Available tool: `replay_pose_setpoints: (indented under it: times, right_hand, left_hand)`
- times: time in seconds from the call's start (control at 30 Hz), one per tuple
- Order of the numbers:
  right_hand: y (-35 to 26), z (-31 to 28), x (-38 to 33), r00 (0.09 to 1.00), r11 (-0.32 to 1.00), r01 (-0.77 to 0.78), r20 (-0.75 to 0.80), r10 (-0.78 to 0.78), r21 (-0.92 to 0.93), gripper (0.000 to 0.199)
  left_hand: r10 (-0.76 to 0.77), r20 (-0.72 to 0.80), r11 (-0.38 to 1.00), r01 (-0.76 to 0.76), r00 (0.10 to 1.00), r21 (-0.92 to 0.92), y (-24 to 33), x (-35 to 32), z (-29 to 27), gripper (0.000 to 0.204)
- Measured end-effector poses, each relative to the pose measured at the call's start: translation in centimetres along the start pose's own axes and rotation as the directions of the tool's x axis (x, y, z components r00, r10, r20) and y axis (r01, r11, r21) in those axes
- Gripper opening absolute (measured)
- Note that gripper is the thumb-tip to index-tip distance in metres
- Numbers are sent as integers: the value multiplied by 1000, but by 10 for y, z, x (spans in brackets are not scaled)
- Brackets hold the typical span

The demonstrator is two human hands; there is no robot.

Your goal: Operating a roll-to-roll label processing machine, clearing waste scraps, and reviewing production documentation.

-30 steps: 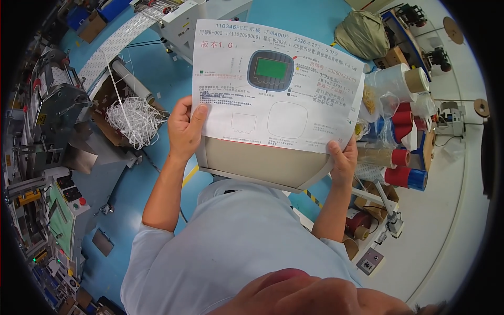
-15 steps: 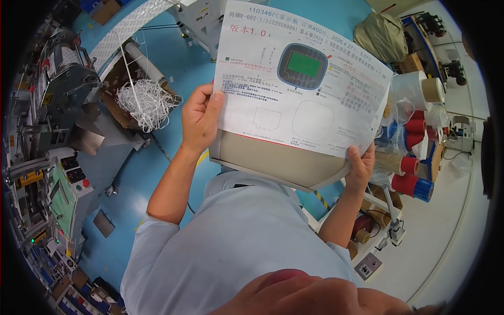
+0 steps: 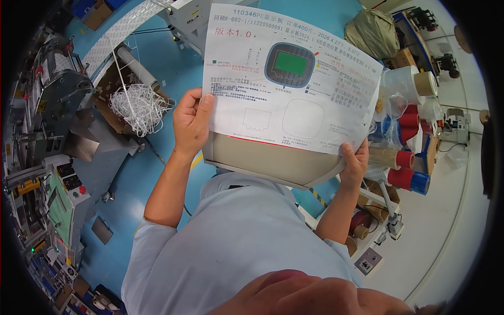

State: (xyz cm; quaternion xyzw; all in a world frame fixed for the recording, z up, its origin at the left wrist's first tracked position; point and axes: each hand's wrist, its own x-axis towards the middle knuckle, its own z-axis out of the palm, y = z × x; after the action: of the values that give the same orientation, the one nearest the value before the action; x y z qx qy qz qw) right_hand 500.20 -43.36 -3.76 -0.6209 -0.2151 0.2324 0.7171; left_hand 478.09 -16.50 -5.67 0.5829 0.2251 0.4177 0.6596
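A white printed sheet (image 3: 291,113) is held up in front of me. It carries a coloured drawing of a rounded dark frame with a green window, outline shapes below it, and lines of red, black and blue print. My left hand (image 3: 190,126) grips its left edge, thumb on the front and fingers behind. At the lower right corner, my right hand (image 3: 356,163) pinches the sheet with the thumb on top. Below the sheet's lower edge shows a beige panel (image 3: 262,160) with a pale rim; the sheet hides the rest of it.
Machines with rollers (image 3: 65,113) and a green-topped control panel (image 3: 65,202) stand on the left. A carton there holds tangled white strips (image 3: 137,108). On the right are film rolls (image 3: 401,157), a wrapped olive bundle (image 3: 374,34) and a white surface (image 3: 420,226).
The sheet and both hands have shifted a little to the left, and the surroundings have slid slightly left too. Both hands keep their grip on the sheet.
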Motion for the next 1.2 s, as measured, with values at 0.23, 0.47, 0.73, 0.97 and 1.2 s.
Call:
replay_pose_setpoints:
  times: [0.23, 0.47, 0.73, 0.97, 1.2]
  right_hand:
    - [-7, 4, -5, 1000, 999, -26, -16, 26, 32, 48]
    - [-10, 5, -10, 999, 999, -33, -34, 33, 11, 51]
    - [-15, 3, -14, 997, 998, -62, -52, 63, 30, 46]
    - [-6, 10, -2, 997, 996, -71, -26, 73, 53, 45]
    - [-1, 4, 2, 996, 994, -87, -5, 87, 71, 46]
  left_hand:
    - [-30, 4, 999, 30, 1000, 13, 1, 1, 2, 17]
    - [-54, 40, 998, 55, 998, -18, 2, 4, 0, 16]
    - [-82, 68, 996, 84, 994, -25, -1, 5, 3, 15]
    - [-38, -4, 996, 38, 999, 85, -6, 10, -3, 14]
    - [-37, 15, 996, 36, 999, 87, -12, 12, -8, 18]
